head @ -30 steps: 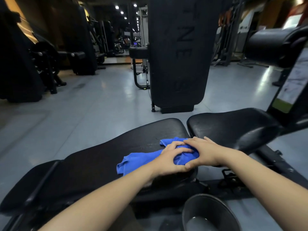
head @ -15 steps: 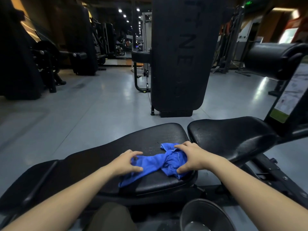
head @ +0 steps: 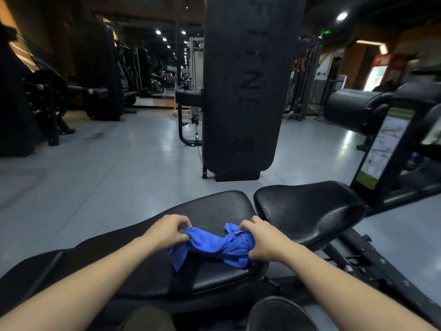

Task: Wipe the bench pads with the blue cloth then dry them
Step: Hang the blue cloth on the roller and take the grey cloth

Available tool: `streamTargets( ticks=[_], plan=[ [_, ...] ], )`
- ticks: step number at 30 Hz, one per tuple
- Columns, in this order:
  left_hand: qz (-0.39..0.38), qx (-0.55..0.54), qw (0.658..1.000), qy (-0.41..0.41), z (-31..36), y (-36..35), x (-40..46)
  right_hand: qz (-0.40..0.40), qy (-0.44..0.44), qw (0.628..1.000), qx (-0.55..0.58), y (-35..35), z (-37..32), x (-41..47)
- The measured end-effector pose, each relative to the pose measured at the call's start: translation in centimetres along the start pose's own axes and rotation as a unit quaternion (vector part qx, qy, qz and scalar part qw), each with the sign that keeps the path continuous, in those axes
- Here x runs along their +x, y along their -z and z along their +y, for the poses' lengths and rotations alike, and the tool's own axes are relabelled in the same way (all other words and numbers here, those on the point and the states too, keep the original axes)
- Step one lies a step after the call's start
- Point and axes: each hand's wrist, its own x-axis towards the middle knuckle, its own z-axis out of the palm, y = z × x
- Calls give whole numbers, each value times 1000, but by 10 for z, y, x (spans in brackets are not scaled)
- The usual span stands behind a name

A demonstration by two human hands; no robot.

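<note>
Gripping the blue cloth (head: 216, 244) at both ends: left hand (head: 167, 231) pinched shut on one bunched corner, right hand (head: 261, 242) curled closed around the thicker wad at the other end. Stretched between the two, with the middle sagging onto the long bench pad (head: 214, 211) and a loose flap drooping below the left hand. Held apart this way most likely to open the crumpled cloth out or refold it, giving a flat, fresh face for wiping rather than a lump. Kept low over the pad, probably so that wiping can begin straight away.

Lying near the right end of the long pad, just short of the gap before the seat pad (head: 307, 211), which sits just beside it and carries nothing. Faint specks or droplets showing on the vinyl beyond the cloth, hinting at damp or soiling there; too small to tell which. Both pads apparently yet to be finished, with drying to follow. Worth watching: the hanging flap dragging unevenly once the cloth is pressed down. Dark round container rim (head: 279, 314) visible at the bottom edge, below the right forearm; contents not discernible.
</note>
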Motion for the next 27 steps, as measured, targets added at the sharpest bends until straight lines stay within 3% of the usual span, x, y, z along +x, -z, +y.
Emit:
streamTargets(
  ticks=[4, 14, 27],
  plan=[
    [49, -27, 998, -23, 31, 39, 11, 57, -5, 998, -3, 44, 13, -11],
    [143, -70, 976, -149, 186, 117, 58, 212, -40, 975, -59, 206, 75, -58],
    [257, -94, 920, -281, 371, 169, 140, 307, -63, 931, -185, 390, 148, -117]
  ],
)
